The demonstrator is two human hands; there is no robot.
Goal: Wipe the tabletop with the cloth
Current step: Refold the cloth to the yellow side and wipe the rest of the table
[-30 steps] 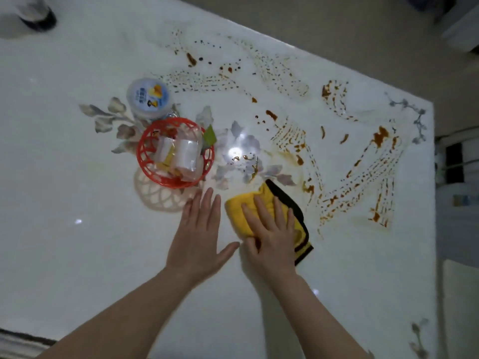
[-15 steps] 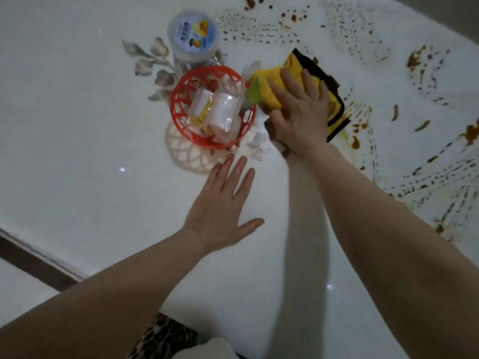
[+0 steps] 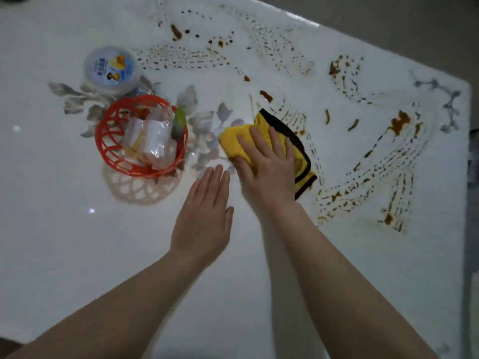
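My right hand (image 3: 267,164) lies flat, fingers spread, pressing the yellow cloth (image 3: 282,143) onto the tabletop (image 3: 77,242) just right of the red basket (image 3: 141,136). My left hand (image 3: 204,216) rests flat, fingers together, below the basket's right side; brown stains (image 3: 399,123) lie farther right.

It looks like a home dining spot: a glossy white tabletop (image 3: 77,242) with printed leaf patterns, where a red basket (image 3: 114,161) of wrapped snacks stands just beside a lidded round tub (image 3: 111,68), brown sauce splatters (image 3: 399,123) well to the basket's right.
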